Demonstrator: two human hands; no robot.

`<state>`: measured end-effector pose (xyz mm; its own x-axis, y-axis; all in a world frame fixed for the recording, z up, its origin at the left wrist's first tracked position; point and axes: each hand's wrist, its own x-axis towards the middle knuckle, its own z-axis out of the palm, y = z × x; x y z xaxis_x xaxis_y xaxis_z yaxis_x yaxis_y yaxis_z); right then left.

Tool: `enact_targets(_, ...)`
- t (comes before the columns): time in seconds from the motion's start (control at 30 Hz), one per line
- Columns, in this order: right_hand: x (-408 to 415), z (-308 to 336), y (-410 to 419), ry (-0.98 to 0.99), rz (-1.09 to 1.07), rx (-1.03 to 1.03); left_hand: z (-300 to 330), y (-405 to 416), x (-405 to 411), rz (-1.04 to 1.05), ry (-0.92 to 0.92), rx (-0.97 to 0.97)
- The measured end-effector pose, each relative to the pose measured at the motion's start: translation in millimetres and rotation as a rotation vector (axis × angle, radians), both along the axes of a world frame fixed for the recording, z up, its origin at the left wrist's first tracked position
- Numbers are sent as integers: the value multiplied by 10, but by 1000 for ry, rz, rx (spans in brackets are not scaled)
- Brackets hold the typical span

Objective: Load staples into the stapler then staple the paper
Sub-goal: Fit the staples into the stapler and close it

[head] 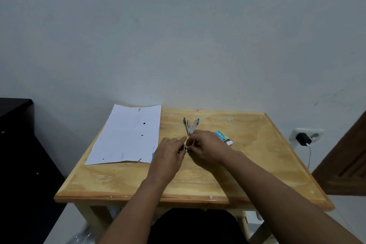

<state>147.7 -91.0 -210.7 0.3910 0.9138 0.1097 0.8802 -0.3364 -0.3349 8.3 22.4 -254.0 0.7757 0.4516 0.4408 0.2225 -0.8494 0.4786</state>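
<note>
Stapler (pixel 190 126), swung open in a V, mid-counter (pixel 247 164). Left hand (pixel 168 154) and right hand (pixel 206 148) pinching small metal staples (pixel 183 148) between them. Paper (pixel 126 134) far left; staple box (pixel 223 137) right.

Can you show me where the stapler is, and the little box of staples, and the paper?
stapler (pixel 191 126): head view, on the opened metal arms beyond the hands.
box of staples (pixel 222 136): head view, on its green and blue top.
paper (pixel 126 136): head view, middle of the white sheet.
</note>
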Motion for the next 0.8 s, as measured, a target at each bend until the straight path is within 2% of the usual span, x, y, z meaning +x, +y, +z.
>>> enact_targets(0.33, 14, 40, 1, 6, 31, -14, -43, 30, 14, 5, 23, -14)
enact_targets(0.53, -12, -43, -91, -85, 66, 55, -36, 32, 19, 2, 23, -12)
enact_targets(0.63, -23, -84, -147, -177, 50, 53, -36, 26, 14, 3, 23, -25)
enact_targets(0.8, 73, -91, -279, -215, -4, 20, -43, 22, 18, 0, 28, -30)
